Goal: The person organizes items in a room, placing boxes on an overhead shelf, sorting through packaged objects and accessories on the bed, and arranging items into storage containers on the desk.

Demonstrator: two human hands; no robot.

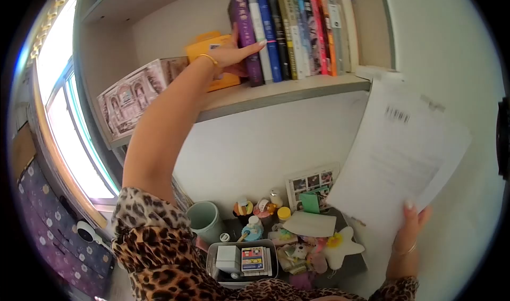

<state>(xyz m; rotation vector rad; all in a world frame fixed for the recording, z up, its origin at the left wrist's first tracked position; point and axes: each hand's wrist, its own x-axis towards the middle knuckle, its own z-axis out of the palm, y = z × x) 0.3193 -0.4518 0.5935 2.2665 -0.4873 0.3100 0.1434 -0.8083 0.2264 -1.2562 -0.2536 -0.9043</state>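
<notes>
My left hand (236, 54) reaches up to the shelf and rests against the left end of a row of upright books. Its thumb stretches across the spines of the purple book (248, 40) and the white one beside it, and the other fingers are partly hidden behind the purple book. Just left of the hand stands a yellow-orange box (204, 47). My right hand (411, 226) grips the lower edge of a white paper packet (396, 157) with a barcode near its top, held up in front of the wall at the right.
A patterned box (130, 99) sits on the shelf (287, 88) at the left. Below are a pale green bin (204, 221), a grey container (212, 264) with small boxes, figurines, a star plush (342, 248) and a photo sheet (308, 184). A window (85, 136) is at the left.
</notes>
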